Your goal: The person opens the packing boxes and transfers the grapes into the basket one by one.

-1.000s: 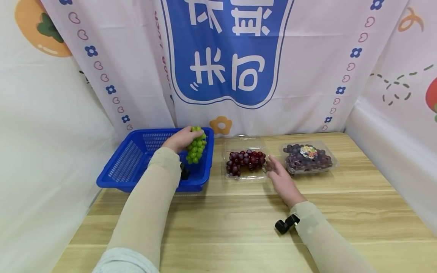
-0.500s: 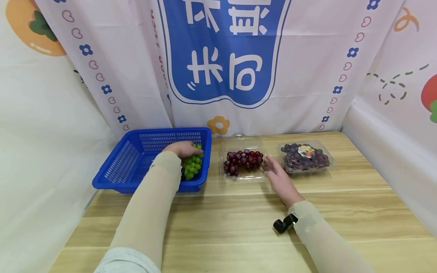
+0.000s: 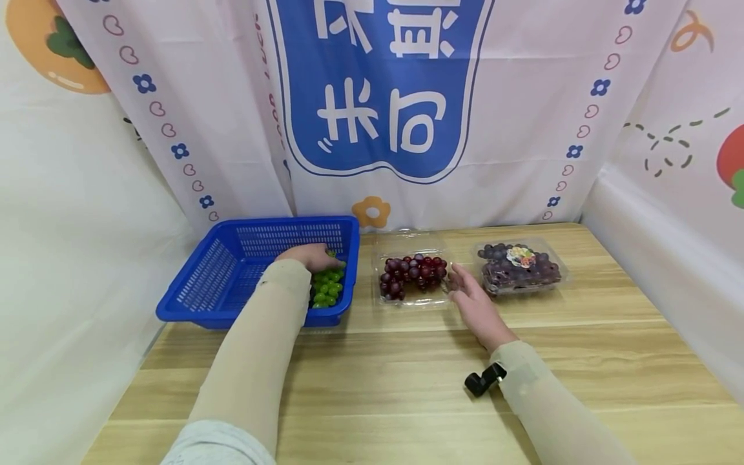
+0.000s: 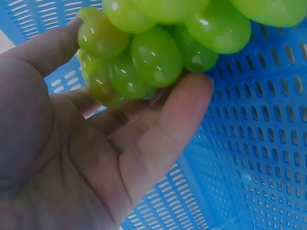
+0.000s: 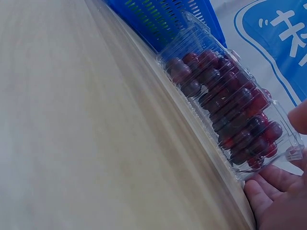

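Observation:
My left hand [image 3: 310, 256] is down inside the blue plastic basket [image 3: 192, 258] and holds a bunch of green grapes [image 3: 327, 289]. Up close in the left wrist view, the thumb and fingers cup the green grapes [image 4: 156, 56] from opposite sides, beside the slotted basket wall [image 4: 268, 139]. To the right, a clear plastic box [image 3: 420, 302] with its lid raised contains a bunch of red grapes [image 3: 414, 271]. My right hand [image 3: 479, 313] is at its right end, fingers loosely bent. In the right wrist view, those fingertips [image 5: 268, 187] are right at the box's end.
A second clear box [image 3: 526, 289] of dark grapes, with a round label, sits right of my right hand. Everything stands on a wooden table [image 3: 372, 400] against a printed white curtain [image 3: 523, 129]. A small black device [image 3: 485, 380] is at the right wrist.
My left hand has lowered the green grapes from the basket's rim level down into its right side. The right hand keeps its place at the box of red grapes.

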A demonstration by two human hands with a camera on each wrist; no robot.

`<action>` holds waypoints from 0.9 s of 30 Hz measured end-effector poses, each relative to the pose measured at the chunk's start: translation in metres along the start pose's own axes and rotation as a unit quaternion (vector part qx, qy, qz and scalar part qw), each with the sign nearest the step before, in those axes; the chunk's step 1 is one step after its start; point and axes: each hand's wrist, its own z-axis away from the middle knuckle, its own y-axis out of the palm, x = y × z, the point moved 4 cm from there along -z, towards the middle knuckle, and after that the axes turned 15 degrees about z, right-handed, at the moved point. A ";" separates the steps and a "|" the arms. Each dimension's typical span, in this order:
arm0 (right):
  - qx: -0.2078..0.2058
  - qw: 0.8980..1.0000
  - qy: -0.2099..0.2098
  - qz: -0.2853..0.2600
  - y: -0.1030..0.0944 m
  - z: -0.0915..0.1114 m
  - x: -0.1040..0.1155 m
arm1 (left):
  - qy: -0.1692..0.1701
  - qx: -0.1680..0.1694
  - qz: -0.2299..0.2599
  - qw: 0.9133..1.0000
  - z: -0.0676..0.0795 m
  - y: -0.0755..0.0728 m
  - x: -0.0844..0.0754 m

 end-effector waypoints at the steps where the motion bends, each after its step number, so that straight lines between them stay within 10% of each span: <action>1: 0.001 1.000 0.000 0.000 0.000 0.000 0.000 | 0.002 -0.001 -0.003 1.000 -0.001 0.000 0.000; 27: 0.002 1.000 -0.003 -0.006 0.000 0.000 0.002 | 0.147 -0.115 0.024 0.982 0.001 -0.016 -0.026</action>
